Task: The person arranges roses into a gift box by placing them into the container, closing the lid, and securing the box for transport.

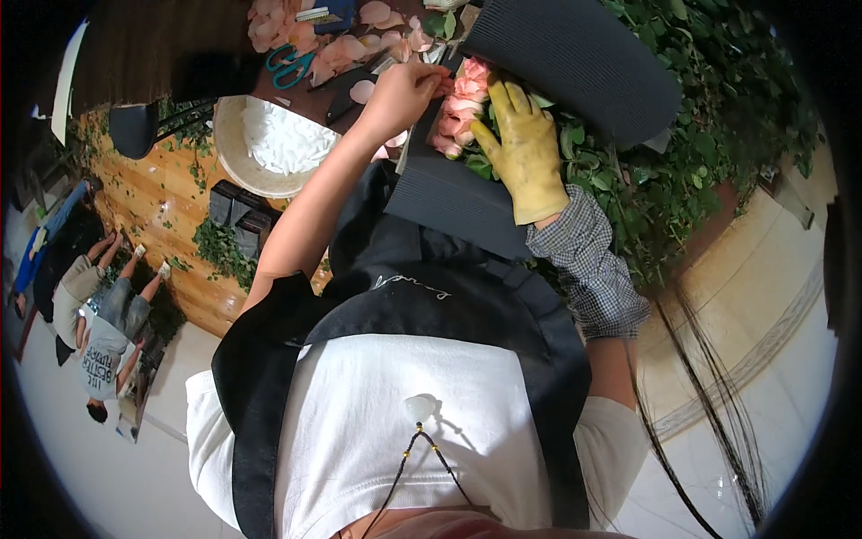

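Observation:
A row of pink roses (462,108) lies on a dark ribbed corrugated sheet (458,198), part of which curls up over their far right side. Bare, my left hand (404,94) reaches to the roses' left edge with thumb and fingers pinched together. Whatever is between its fingertips, perhaps a petal, is too small to make out. My right hand (523,135), in a yellow glove with a checked sleeve cuff, lies with fingers stretched out over the roses' right edge and green leaves. Its thumb points toward the blooms.
Loose pink petals (337,56) and teal-handled scissors (289,66) lie on the dark table at the far left. Below stands a round bin (238,162) with white pieces inside. Leafy green stems (682,117) crowd the right. Other people (103,314) are farther off at left.

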Demonstrator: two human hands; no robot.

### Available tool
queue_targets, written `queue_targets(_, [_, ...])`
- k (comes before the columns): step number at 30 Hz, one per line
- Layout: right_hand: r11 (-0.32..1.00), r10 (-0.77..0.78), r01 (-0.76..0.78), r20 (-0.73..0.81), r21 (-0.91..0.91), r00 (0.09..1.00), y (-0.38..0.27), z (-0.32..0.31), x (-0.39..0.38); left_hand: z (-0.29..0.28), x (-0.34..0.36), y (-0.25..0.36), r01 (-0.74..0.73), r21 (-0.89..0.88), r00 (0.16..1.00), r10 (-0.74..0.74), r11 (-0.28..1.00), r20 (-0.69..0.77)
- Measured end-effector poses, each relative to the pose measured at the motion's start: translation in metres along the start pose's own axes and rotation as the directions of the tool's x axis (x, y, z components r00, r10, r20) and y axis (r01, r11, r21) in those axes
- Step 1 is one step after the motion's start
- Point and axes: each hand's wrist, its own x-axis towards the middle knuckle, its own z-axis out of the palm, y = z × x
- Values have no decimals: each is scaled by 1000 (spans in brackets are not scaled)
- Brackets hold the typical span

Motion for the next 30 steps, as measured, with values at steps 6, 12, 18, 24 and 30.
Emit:
queue_targets(6, [999, 2, 1, 59, -42, 998, 0, -1, -1, 3, -6, 6, 169, -250, 985, -153, 953, 83])
queue_targets(12, [997, 17, -7, 136, -71, 991, -4, -8, 2, -10, -32, 21, 27, -102, 1000, -27, 994, -1])
queue_targets(18, [981, -34, 33, 0, -190, 999, 8, 17, -1, 42, -69, 69, -289, 677, 954, 139, 678, 267])
queue_targets(24, [564, -46, 235, -254, 792, 966, 25, -64, -28, 60, -76, 52, -287, 715, 958, 213, 637, 194])
queue_targets(30, [454, 674, -230, -163, 861, 720, 99, -88, -31, 60, -72, 60, -337, 751, 941, 184, 568, 282])
